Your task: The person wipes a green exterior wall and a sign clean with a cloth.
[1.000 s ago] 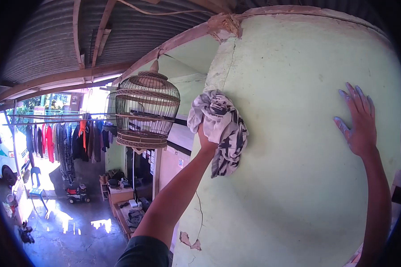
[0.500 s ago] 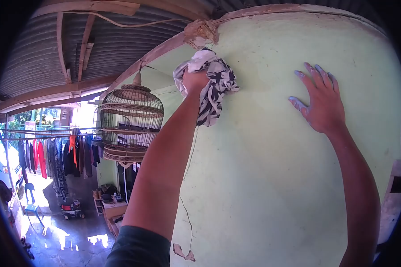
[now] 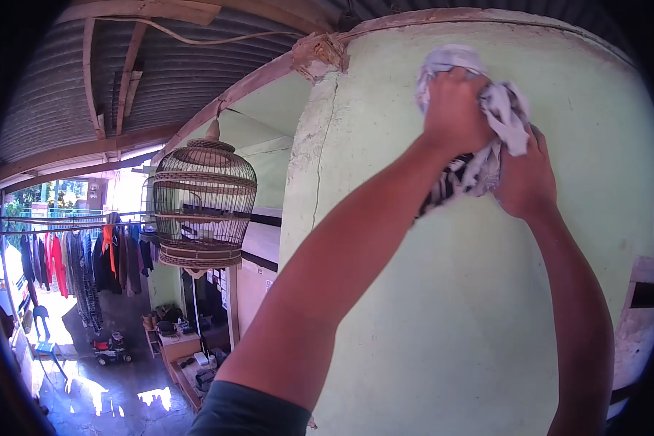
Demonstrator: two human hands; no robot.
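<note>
My left hand [image 3: 458, 109] is closed around a bunched black-and-white patterned cloth [image 3: 512, 109] high on a pale green wall [image 3: 429, 305]. Folds of the cloth stick out above the hand and hang below it, toward the right. My right hand [image 3: 528, 178] lies against the wall just right of the cloth, whose folds overlap its thumb side. Its visible fingers point upward, stretched out; the others are hidden behind the cloth.
Left of the wall hangs a round birdcage [image 3: 205, 203] from a beam. A crack and broken plaster [image 3: 318, 57] mark the wall's left edge. Farther back are clothes on a line [image 3: 87, 254], a blue chair [image 3: 45, 341], a toy car [image 3: 111, 350] and a cluttered shelf [image 3: 182, 349].
My left hand has swept the cloth rightward from the wall's left edge to beside my right hand. The right hand has hardly moved. The wall's cracked edge is uncovered.
</note>
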